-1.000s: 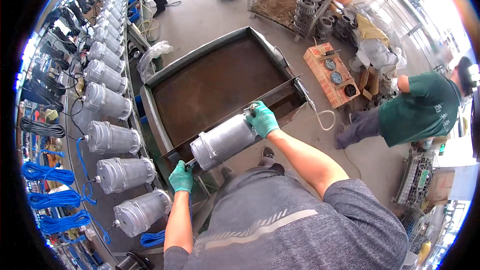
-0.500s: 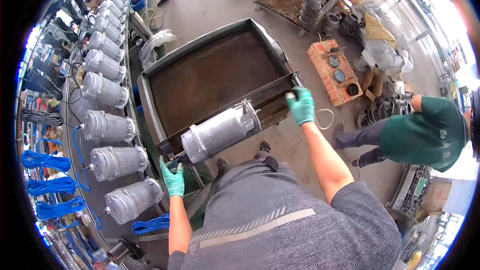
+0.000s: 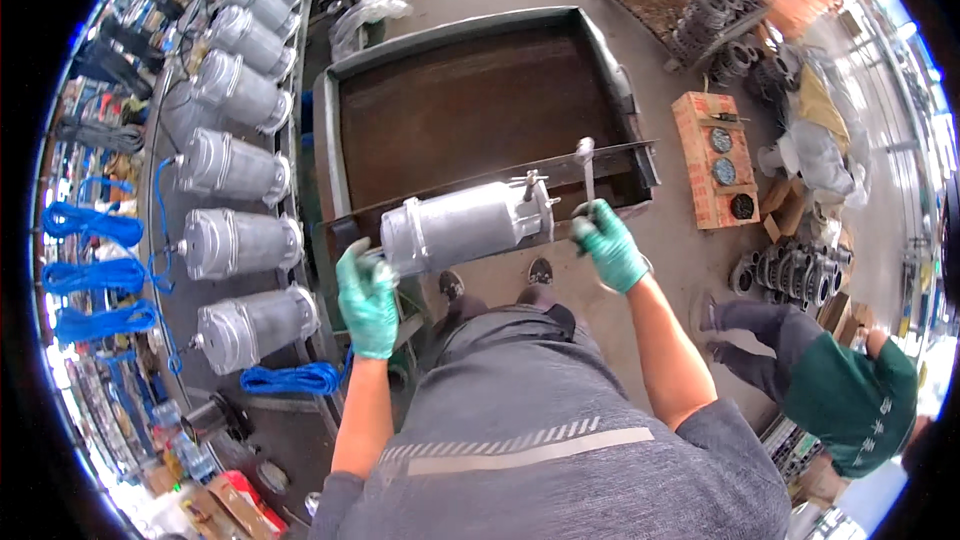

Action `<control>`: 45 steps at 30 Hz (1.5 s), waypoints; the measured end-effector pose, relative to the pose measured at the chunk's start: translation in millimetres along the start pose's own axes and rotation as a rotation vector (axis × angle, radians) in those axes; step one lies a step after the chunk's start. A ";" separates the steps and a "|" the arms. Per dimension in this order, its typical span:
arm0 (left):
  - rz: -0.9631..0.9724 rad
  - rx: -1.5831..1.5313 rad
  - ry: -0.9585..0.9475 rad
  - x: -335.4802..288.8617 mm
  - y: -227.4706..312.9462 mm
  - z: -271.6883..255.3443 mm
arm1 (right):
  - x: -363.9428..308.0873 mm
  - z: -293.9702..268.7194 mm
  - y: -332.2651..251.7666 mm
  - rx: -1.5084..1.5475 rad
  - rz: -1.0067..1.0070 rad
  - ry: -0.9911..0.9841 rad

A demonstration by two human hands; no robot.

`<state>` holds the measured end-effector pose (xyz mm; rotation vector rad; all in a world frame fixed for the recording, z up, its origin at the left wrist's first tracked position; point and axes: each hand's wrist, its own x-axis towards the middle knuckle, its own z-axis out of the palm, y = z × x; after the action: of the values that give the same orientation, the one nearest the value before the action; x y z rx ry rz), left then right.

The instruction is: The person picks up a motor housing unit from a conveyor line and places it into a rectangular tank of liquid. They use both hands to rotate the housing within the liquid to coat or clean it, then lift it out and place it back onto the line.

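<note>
The grey shirt (image 3: 540, 470), of flecked cloth with a pale band, filled the near middle. A looped coil of glossy blue cable (image 3: 290, 379) lay to its left, at the bench's near end. Farther on, the left hand (image 3: 368, 305), in a green knit glove, was at the cylinder's left end, fingers partly bent; whether they gripped the fitting there could not be told. The right hand (image 3: 610, 248), gloved alike, stood just beyond the cylinder's right end, fingers curled around the near end of a slim metal tool (image 3: 588, 168) with a rounded head. The glove hid the rest of the tool.

The cylinder (image 3: 455, 227), dull grey cast metal with a raised collar and a flanged right end, lay on its side along the near edge of the tank (image 3: 480, 100). Its own body hid what bore it. The tank was shallow, its floor brown and smeared, its rim pale. On the left, similar cylinders (image 3: 238, 162) lined the bench, the farthest cut off. To the right, a co-worker (image 3: 850, 400) in green was partly lost at the picture's rim. Farther off stood a rough wooden crate (image 3: 695, 155); beyond it, stacked metal rings (image 3: 705, 18) overlapped too closely to count.
</note>
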<state>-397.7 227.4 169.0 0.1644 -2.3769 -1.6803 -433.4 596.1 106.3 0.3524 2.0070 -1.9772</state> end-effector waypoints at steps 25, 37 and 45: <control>-1.013 -0.653 0.360 39.3 -165.9 -83.6 | 78.0 65.4 1.0 -0.228 -0.329 0.038; -1.040 -0.493 0.006 63.6 -176.1 -88.6 | 104.7 82.0 16.6 -0.476 -0.389 0.182; -1.077 -0.395 -0.072 73.0 -155.1 -85.3 | 104.7 85.2 16.7 -0.438 -0.365 0.166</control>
<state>-453.3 80.9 59.0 1.5330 -2.0059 -2.5289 -520.3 507.7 50.6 0.0493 2.6921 -1.6596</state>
